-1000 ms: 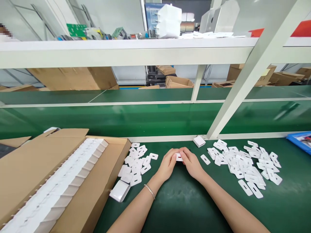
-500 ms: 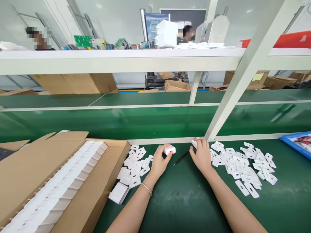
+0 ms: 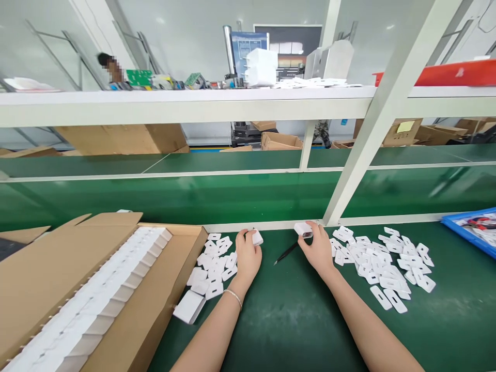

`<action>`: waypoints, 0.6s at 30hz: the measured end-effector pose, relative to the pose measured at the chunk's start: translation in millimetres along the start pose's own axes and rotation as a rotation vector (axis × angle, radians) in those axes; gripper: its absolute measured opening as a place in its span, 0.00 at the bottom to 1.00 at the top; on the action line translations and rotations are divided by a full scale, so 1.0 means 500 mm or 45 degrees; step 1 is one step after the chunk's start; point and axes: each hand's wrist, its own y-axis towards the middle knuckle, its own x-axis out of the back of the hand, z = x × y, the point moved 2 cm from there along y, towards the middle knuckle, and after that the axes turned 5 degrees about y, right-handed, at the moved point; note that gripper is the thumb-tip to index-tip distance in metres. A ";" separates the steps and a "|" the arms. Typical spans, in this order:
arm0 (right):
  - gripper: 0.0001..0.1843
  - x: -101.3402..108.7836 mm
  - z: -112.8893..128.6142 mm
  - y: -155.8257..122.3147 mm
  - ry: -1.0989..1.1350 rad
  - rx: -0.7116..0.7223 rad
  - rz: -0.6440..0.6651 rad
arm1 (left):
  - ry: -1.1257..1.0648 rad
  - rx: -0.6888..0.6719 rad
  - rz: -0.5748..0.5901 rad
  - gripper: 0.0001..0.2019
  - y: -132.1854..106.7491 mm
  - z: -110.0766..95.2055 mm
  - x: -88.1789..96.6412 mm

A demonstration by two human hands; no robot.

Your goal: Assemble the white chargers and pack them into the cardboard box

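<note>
My left hand [image 3: 248, 257] is closed around a small white plastic casing [image 3: 258, 237], only partly seen past the fingers. In my right hand [image 3: 318, 250] is another white plastic casing [image 3: 303, 230], pinched at its right end, with a dark opening facing me. Between the hands, black tweezers [image 3: 285, 253] lie on the green table, tip toward me. Flat white slotted plates [image 3: 214, 266] are scattered left of my left hand. A larger heap of slotted plates [image 3: 382, 261] spreads to the right of my right hand.
An open cardboard box [image 3: 186, 268] at left holds a long row of white pieces [image 3: 96, 294]. A white open-ended sleeve [image 3: 189, 307] lies by its edge. A slanted white post [image 3: 360, 139] rises behind my right hand. At far right sits a blue tray [image 3: 461, 227].
My left hand has moved a little left with its casing and turned. The casing in my right hand has come out to the left and now shows its dark opening.
</note>
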 end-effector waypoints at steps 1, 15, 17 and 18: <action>0.23 0.001 0.010 -0.005 0.030 0.011 -0.017 | 0.001 -0.002 -0.028 0.25 0.000 -0.006 0.007; 0.23 0.010 0.097 -0.063 0.478 0.158 0.460 | -0.360 -0.228 0.372 0.15 -0.050 -0.109 0.006; 0.21 0.032 0.085 -0.048 0.214 0.125 0.568 | -0.407 -0.080 0.315 0.12 -0.048 -0.101 0.008; 0.18 0.046 0.074 -0.038 0.017 0.074 0.585 | -0.429 -0.021 0.296 0.12 -0.047 -0.097 0.009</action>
